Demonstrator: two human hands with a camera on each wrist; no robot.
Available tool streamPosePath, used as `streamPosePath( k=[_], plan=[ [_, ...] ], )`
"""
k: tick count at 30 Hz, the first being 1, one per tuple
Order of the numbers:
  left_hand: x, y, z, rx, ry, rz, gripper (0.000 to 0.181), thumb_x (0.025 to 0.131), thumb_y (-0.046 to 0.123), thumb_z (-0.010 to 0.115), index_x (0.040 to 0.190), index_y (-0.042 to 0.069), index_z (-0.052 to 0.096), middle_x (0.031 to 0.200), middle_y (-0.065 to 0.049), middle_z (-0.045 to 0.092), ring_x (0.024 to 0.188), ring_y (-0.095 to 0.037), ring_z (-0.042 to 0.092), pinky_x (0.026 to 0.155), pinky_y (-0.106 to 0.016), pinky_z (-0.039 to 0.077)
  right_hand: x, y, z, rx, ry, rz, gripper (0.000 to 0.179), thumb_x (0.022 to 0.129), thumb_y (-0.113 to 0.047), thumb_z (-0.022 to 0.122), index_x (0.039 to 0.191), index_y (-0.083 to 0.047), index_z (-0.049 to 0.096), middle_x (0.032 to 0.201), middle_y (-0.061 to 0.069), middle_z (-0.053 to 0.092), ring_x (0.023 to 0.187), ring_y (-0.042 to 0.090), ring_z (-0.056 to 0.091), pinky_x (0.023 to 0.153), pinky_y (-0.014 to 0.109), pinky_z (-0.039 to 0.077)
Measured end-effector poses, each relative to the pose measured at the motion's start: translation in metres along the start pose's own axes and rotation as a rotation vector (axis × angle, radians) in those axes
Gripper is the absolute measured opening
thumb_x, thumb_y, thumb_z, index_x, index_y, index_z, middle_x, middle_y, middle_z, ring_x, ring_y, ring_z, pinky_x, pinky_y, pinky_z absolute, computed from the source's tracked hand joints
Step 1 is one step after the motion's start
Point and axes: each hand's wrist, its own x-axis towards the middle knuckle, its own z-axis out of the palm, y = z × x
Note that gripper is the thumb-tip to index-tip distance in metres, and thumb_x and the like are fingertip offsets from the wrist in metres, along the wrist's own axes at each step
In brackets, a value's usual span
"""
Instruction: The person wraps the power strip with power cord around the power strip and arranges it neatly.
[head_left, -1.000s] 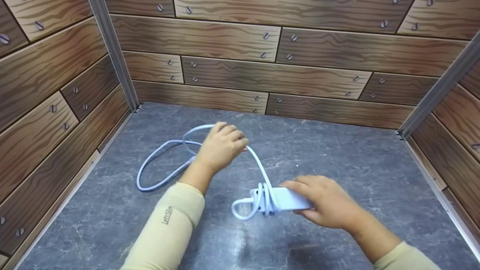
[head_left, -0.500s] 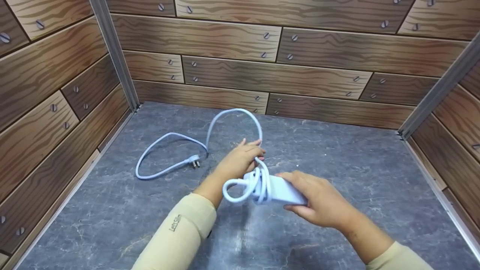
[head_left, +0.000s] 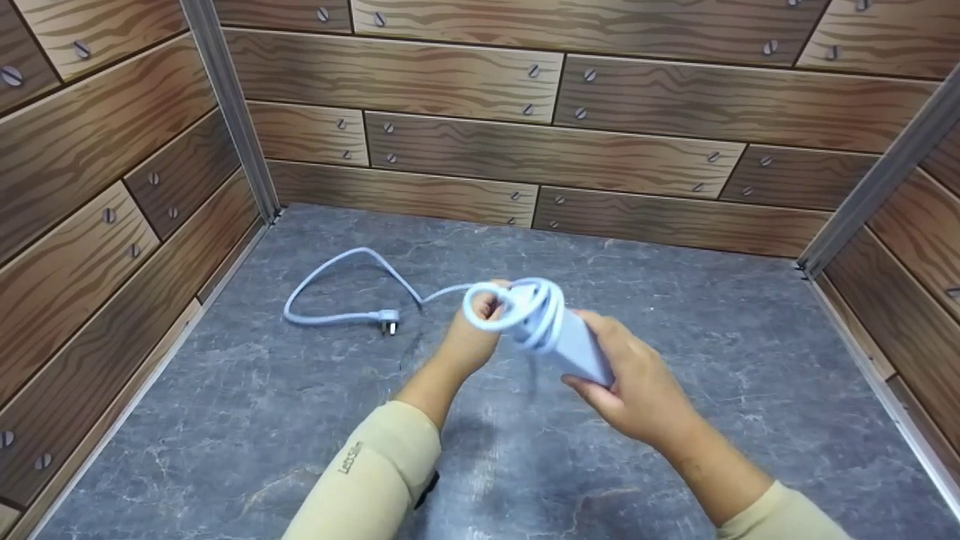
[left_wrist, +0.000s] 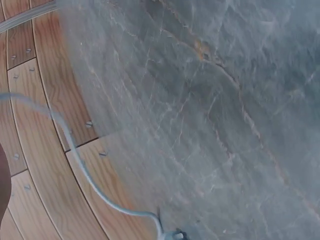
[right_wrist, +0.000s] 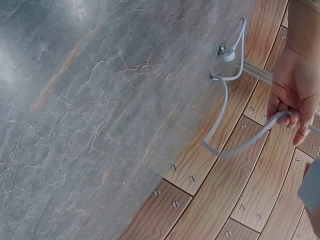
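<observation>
My right hand (head_left: 637, 379) grips a white power strip (head_left: 583, 349) by its near end, held tilted above the floor. Several turns of its white cord (head_left: 555, 319) wrap the far end, and a small loop sticks out to the left. Behind that loop, partly hidden, is my left hand (head_left: 466, 341). In the right wrist view the left hand (right_wrist: 295, 90) has its fingers curled round the cord (right_wrist: 240, 150). From there the cord runs left to a three-pin plug (head_left: 388, 318) lying on the floor. The left wrist view shows the cord (left_wrist: 90, 177) and little of the hand.
The grey marbled floor (head_left: 225, 420) is bounded by wood-patterned walls (head_left: 450, 142) at the back and both sides. Metal corner posts (head_left: 232, 112) stand at the back left and back right.
The strip has risen and moved away from me, tilting its wrapped end up. My left hand has passed behind that end with the cord. The loose cord on the floor has become shorter.
</observation>
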Motion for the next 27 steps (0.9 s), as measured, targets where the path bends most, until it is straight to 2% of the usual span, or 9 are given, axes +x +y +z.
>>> streamPosePath(
  k=[4, 6, 10, 13, 16, 20, 23, 27],
  plan=[
    [-0.001, -0.001, 0.003, -0.097, 0.021, -0.135, 0.025, 0.091, 0.001, 0.043, 0.115, 0.004, 0.048, 0.077, -0.006, 0.052, 0.061, -0.009, 0.049, 0.063, -0.031, 0.052, 0.001, 0.001, 0.004, -0.070, 0.037, 0.092, 0.067, 0.071, -0.018, 0.077, 0.128, -0.013, 0.044, 0.110, 0.011, 0.059, 0.086, 0.025, 0.058, 0.067, 0.042, 0.048],
    [-0.002, -0.001, 0.004, -0.144, 0.025, -0.170, 0.030, 0.091, 0.000, 0.042, 0.120, 0.006, 0.044, 0.075, -0.006, 0.048, 0.057, -0.010, 0.044, 0.058, -0.028, 0.050, 0.001, 0.000, 0.006, -0.110, 0.047, 0.130, 0.067, 0.071, -0.020, 0.077, 0.128, -0.014, 0.043, 0.109, 0.012, 0.058, 0.084, 0.027, 0.058, 0.066, 0.044, 0.048],
    [-0.006, -0.003, 0.008, -0.236, 0.032, -0.234, 0.035, 0.094, 0.003, 0.042, 0.128, 0.008, 0.037, 0.080, -0.006, 0.050, 0.054, -0.011, 0.041, 0.053, -0.023, 0.043, 0.003, 0.000, 0.010, -0.168, 0.082, 0.166, 0.067, 0.072, -0.022, 0.076, 0.129, -0.014, 0.042, 0.105, 0.012, 0.058, 0.082, 0.028, 0.059, 0.063, 0.046, 0.048],
    [-0.011, -0.007, 0.011, -0.253, 0.025, -0.283, 0.035, 0.096, 0.006, 0.041, 0.130, 0.010, 0.035, 0.079, -0.007, 0.053, 0.051, -0.011, 0.040, 0.050, -0.022, 0.040, 0.007, 0.001, 0.012, -0.215, 0.118, 0.176, 0.066, 0.073, -0.023, 0.075, 0.129, -0.013, 0.042, 0.101, 0.013, 0.058, 0.078, 0.029, 0.059, 0.061, 0.046, 0.049],
    [-0.015, -0.010, 0.012, -0.167, -0.006, -0.342, 0.035, 0.096, 0.007, 0.041, 0.130, 0.012, 0.037, 0.075, -0.006, 0.054, 0.047, -0.010, 0.038, 0.047, -0.021, 0.037, 0.010, 0.004, 0.011, -0.263, 0.137, 0.206, 0.065, 0.074, -0.025, 0.074, 0.129, -0.011, 0.041, 0.099, 0.015, 0.058, 0.074, 0.031, 0.059, 0.057, 0.046, 0.049],
    [-0.021, -0.012, 0.015, 0.048, -0.087, -0.414, 0.034, 0.096, 0.008, 0.042, 0.129, 0.014, 0.041, 0.070, -0.003, 0.056, 0.046, -0.010, 0.037, 0.044, -0.020, 0.032, 0.012, 0.011, 0.010, -0.328, 0.138, 0.264, 0.064, 0.076, -0.028, 0.072, 0.128, -0.009, 0.040, 0.098, 0.018, 0.057, 0.067, 0.035, 0.058, 0.053, 0.049, 0.048],
    [-0.025, -0.011, 0.017, 0.188, -0.165, -0.429, 0.033, 0.094, 0.008, 0.043, 0.128, 0.011, 0.044, 0.064, -0.001, 0.054, 0.047, -0.010, 0.037, 0.044, -0.020, 0.029, 0.013, 0.017, 0.011, -0.376, 0.133, 0.296, 0.064, 0.076, -0.029, 0.071, 0.127, -0.006, 0.039, 0.096, 0.021, 0.055, 0.062, 0.039, 0.058, 0.049, 0.051, 0.047],
    [-0.027, -0.007, 0.019, 0.298, -0.262, -0.445, 0.029, 0.093, 0.006, 0.043, 0.122, 0.009, 0.048, 0.059, 0.002, 0.050, 0.047, -0.010, 0.037, 0.044, -0.020, 0.028, 0.014, 0.026, 0.013, -0.454, 0.103, 0.325, 0.066, 0.076, -0.028, 0.071, 0.127, -0.003, 0.039, 0.095, 0.023, 0.054, 0.059, 0.040, 0.057, 0.046, 0.051, 0.045]
  ],
)
